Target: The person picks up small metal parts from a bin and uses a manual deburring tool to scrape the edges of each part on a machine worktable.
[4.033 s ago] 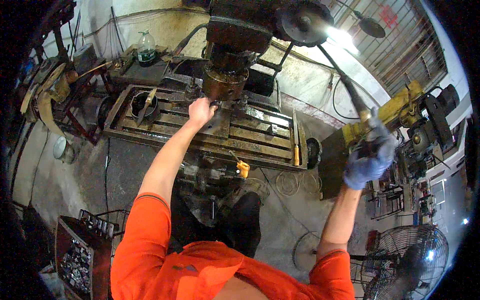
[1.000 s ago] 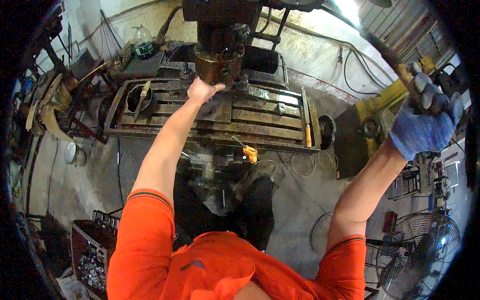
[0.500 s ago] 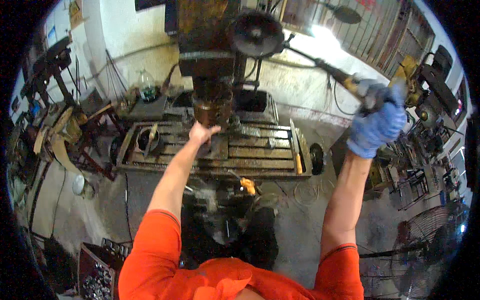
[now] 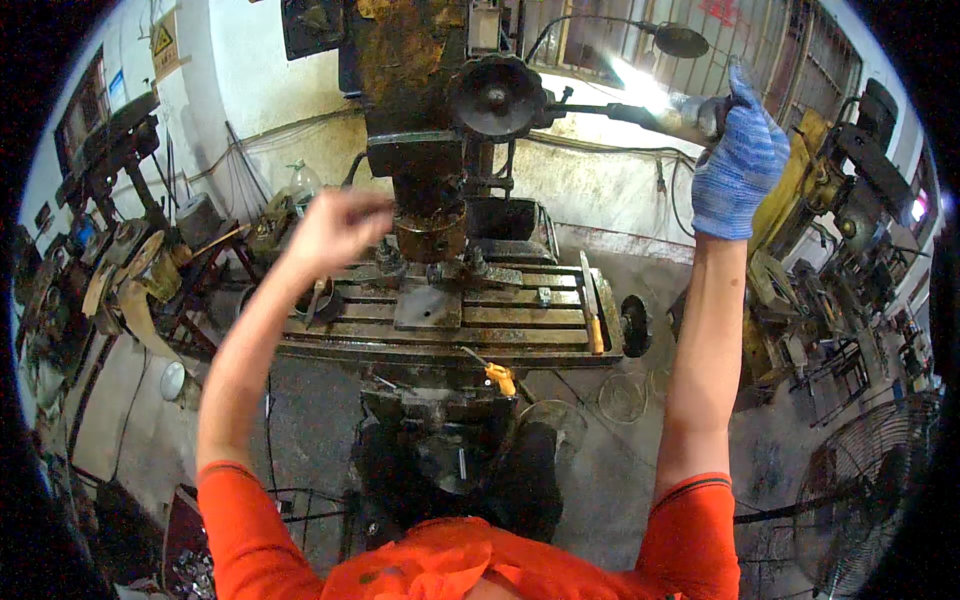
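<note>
A dark, grimy drilling or milling machine (image 4: 415, 60) stands in front of me, its spindle head (image 4: 430, 228) above a slotted table (image 4: 500, 335). My right hand (image 4: 740, 165), in a blue knitted glove, is closed round the end of the machine's lever (image 4: 665, 122), beside the round black hub (image 4: 497, 97). Bare and smeared by motion, my left hand (image 4: 345, 230) is just left of the spindle head; its fingers look curled, but I cannot make out anything in them. A flat metal plate (image 4: 428, 308) lies on the table below the spindle.
A yellow-handled tool (image 4: 498, 378) lies at the table's front edge. A long tool with a yellow handle (image 4: 596, 325) rests along the table's right end. A lamp (image 4: 680, 41) hangs upper right. A fan (image 4: 860, 490) stands at lower right, a metal-filled bin (image 4: 185, 540) at lower left.
My right hand has risen with the lever. My left hand has moved up and left, away from beneath the spindle head, and the plate there now shows.
</note>
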Action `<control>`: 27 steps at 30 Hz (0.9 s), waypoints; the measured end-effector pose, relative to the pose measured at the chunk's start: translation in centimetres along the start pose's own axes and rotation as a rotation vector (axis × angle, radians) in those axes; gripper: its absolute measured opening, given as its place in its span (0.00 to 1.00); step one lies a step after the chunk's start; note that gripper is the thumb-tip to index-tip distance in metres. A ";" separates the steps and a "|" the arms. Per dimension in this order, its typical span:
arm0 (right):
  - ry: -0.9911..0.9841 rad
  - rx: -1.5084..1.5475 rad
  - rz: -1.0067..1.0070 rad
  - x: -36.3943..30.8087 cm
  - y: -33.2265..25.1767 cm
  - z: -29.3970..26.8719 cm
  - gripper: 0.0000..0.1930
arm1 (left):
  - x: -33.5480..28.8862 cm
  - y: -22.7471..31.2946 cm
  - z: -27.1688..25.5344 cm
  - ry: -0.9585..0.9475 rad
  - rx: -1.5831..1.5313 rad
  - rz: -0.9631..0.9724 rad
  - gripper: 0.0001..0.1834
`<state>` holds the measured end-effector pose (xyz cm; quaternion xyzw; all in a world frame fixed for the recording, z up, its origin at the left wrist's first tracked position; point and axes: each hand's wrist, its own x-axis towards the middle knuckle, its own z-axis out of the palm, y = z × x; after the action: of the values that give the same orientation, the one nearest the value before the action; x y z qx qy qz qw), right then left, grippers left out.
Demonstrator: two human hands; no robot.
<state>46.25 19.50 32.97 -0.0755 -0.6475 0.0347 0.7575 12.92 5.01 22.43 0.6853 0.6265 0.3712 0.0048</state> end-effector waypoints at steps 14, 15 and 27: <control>-0.045 0.027 -0.038 0.4 1.0 0.4 0.12 | 21.5 10.2 -5.8 0.323 0.967 0.274 0.10; -0.057 -0.291 -0.247 0.5 1.7 -0.1 0.11 | 21.6 10.3 -5.8 0.330 0.942 0.258 0.10; -0.142 -0.771 -0.615 1.2 1.7 -1.6 0.14 | 23.3 10.0 -6.3 0.415 0.696 0.212 0.17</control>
<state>48.11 21.26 33.66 -0.1531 -0.6555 -0.4272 0.6037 16.78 20.04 43.45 0.6175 0.6281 0.2660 -0.3918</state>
